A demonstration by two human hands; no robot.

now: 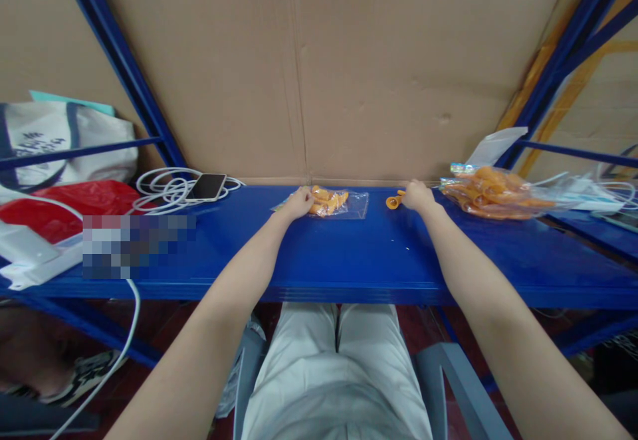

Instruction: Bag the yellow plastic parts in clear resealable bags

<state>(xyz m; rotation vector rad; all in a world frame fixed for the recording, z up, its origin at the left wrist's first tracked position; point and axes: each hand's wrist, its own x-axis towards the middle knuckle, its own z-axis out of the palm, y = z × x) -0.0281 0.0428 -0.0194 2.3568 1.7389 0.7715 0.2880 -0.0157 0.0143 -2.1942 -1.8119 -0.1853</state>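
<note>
My left hand (300, 203) rests at the left end of a small clear plastic bag (357, 205), its fingers closed on the bag. Inside the bag lie orange pieces (329, 201); their exact kind is hard to make out. To the right, my right hand (419, 196) is closed around the end of an orange piece with a round, cup-like end (393, 203). That round end points left, close to the tabletop. Right of this hand lie filled clear bags of similar orange pieces (498, 191).
On the blue table (343, 254), a phone (207, 187) lies by a coiled white cable (167, 191). A red bag (74, 207) and a white power strip (42, 260) are at left. Cardboard (369, 74) stands behind, between blue posts (119, 61).
</note>
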